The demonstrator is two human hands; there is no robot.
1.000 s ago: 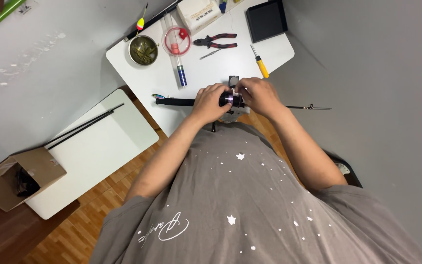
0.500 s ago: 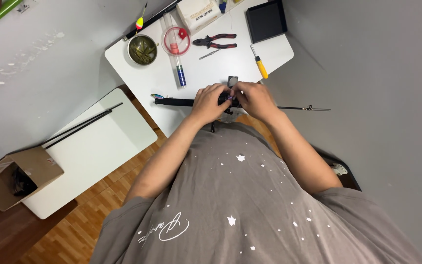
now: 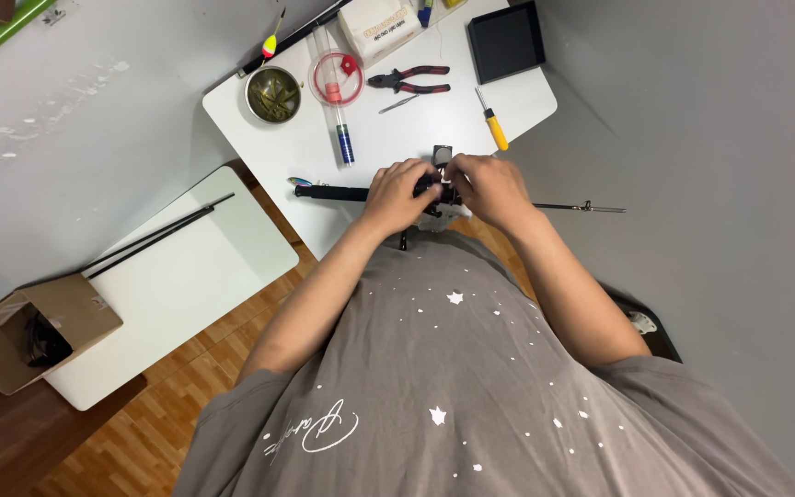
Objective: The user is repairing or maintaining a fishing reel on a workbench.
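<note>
A thin black fishing rod [image 3: 328, 192] lies across the near edge of a white table [image 3: 416, 129], its tip end sticking out to the right past the table. My left hand [image 3: 399, 193] and my right hand [image 3: 488, 187] meet at its middle, both closed around a small black reel [image 3: 434, 189] mounted on the rod. My fingers hide most of the reel.
On the table lie red-handled pliers [image 3: 409, 79], a yellow-handled screwdriver [image 3: 491, 121], a round metal bowl [image 3: 273, 94], a clear spool with red parts [image 3: 336, 78], a blue-tipped tube [image 3: 344, 140], a white box [image 3: 379, 26] and a black tray [image 3: 506, 40]. A lower white table [image 3: 167, 276] holds black rods [image 3: 154, 236]; a cardboard box [image 3: 34, 327] sits at left.
Both hands stay on the reel with only small finger shifts. The view itself has drifted slightly.
</note>
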